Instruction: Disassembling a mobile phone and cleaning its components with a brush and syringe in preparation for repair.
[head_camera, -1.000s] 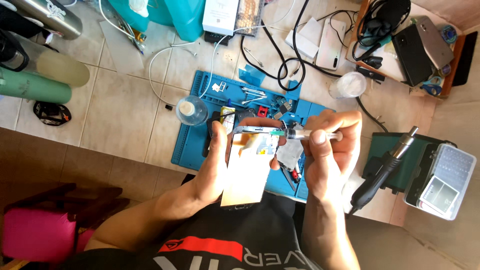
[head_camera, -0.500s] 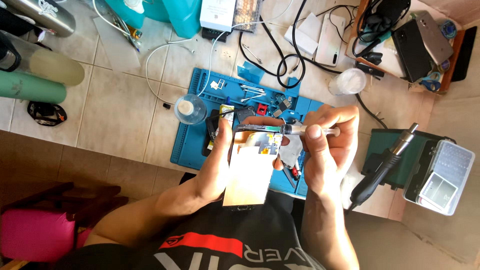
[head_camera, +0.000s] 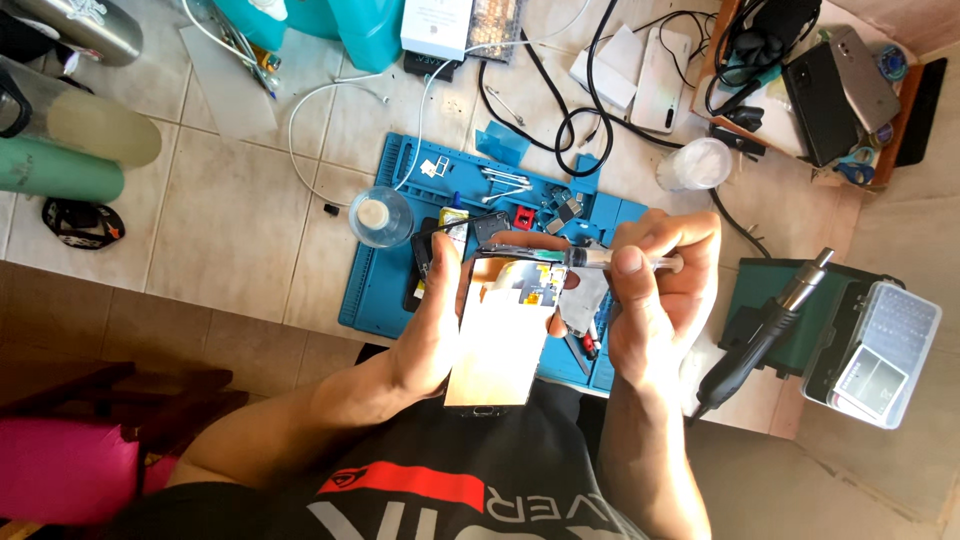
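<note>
Left hand (head_camera: 430, 320) wraps around an opened phone (head_camera: 505, 335), thumb along its near edge and fingers curled behind, holding it tilted above the front edge of the blue work mat (head_camera: 385, 285). The phone's back is off, so a copper-coloured plate and the small boards at its top end are on show. Right hand (head_camera: 655, 300) is closed on a thin syringe (head_camera: 600, 258), pinched between thumb and fingers and lying nearly level, its tip resting at the phone's upper end. Just beyond the left thumb sits a small round clear dish (head_camera: 380, 216) on the mat's corner, with loose small parts and a pair of tweezers (head_camera: 505, 178) scattered farther back on the mat. Off to the right, a hot-air handle (head_camera: 765, 335) leans against a green station, beside a clear plastic case (head_camera: 875, 350). Black cables (head_camera: 585, 120) loop across the tiled table (head_camera: 230, 220).
</note>
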